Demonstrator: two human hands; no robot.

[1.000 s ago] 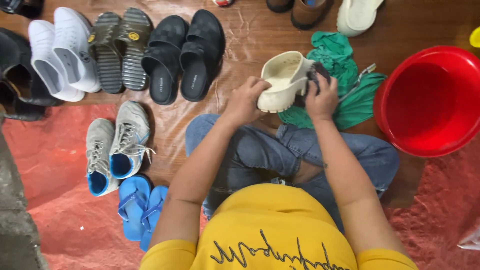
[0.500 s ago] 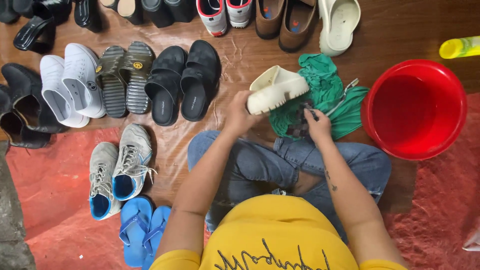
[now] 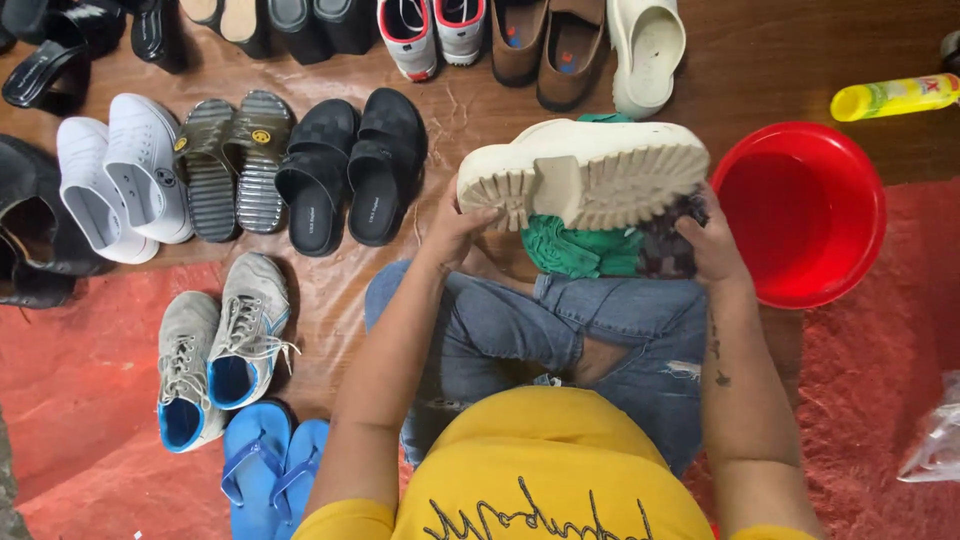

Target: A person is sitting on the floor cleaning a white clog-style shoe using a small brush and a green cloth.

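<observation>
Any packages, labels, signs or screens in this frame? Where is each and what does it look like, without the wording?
Plastic bottle: lying on the wooden floor at upper right, beyond the red basin; yellow cap end, green and yellow label.
Round yellow badges: on the striped dark slides, upper left.
Clear plastic bag: at right edge on the red mat, crumpled.
No signs or screens.

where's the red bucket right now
In the head view, the red bucket sits on the floor at the person's right, just beyond the right hand and the cream shoe, below the yellow bottle.
</observation>
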